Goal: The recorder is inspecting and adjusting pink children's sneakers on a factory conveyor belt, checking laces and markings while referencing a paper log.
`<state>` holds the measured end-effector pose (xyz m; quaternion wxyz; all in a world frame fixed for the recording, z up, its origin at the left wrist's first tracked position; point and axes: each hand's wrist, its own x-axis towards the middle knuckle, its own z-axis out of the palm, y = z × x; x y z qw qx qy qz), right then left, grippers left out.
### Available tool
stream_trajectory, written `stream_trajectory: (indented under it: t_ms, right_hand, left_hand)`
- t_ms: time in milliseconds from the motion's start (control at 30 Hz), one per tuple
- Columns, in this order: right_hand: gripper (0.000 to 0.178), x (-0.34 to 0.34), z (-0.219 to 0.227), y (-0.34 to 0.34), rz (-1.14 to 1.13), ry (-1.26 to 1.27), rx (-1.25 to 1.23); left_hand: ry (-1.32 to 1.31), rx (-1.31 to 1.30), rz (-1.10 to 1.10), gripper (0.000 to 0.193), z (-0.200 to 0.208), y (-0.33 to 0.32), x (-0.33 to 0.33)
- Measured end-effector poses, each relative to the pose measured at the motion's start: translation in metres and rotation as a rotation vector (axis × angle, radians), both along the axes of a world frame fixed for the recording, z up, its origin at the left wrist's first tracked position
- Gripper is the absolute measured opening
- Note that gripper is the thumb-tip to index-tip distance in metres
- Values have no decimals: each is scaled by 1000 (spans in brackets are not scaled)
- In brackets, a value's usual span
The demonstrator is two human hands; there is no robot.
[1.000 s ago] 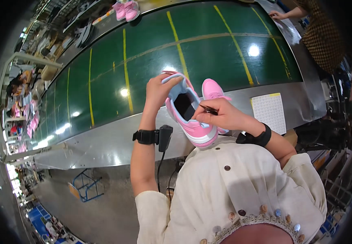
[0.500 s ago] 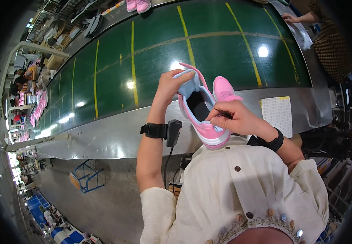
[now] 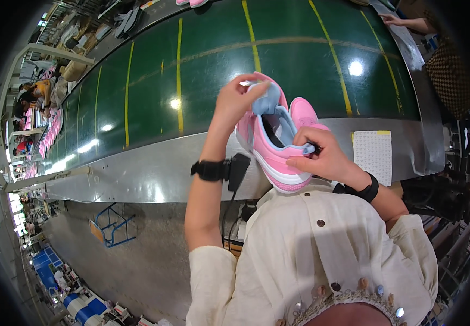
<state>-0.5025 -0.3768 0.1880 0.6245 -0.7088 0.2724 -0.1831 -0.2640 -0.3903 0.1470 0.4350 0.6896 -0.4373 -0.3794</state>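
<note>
My left fingers (image 3: 240, 82) pinched a pink shoe (image 3: 272, 163) by its tongue (image 3: 268, 103), my right fingers (image 3: 301, 162) its heel collar (image 3: 294, 150) and something dark (image 3: 316, 147), above the worktop's (image 3: 153, 183) near edge; a sheet (image 3: 372, 157) of tiny print lay toward its right corner.

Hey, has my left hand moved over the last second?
Yes, slightly: your left hand, holding the shoe, has shifted right, closer to the sheet lying on the metal table.

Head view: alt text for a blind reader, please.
A person's left hand grips the blue-lined tongue of a pink sneaker while the right hand pinches its heel collar. Another pink shoe is at the green belt's edge.
</note>
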Motion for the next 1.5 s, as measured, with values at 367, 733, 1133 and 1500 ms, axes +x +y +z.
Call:
stream_trajectory:
  t_ms: [367,733,1133,1500]
  right_hand:
    - [25,-11,-13,-8,-19,-418,-274]
    - [28,-37,50,-40,-268,-19,-821]
    - [28,-19,56,-55,-248,54,-1238]
    - [29,-22,49,-58,-176,70,-1354]
  left_hand:
    - [1379,-188,158,47,15,55,-50]
    - [631,-326,385,66,55,70,-69]
    - [665,-268,295,66,56,76,-70]
    - [676,-189,260,69,58,74,-70]
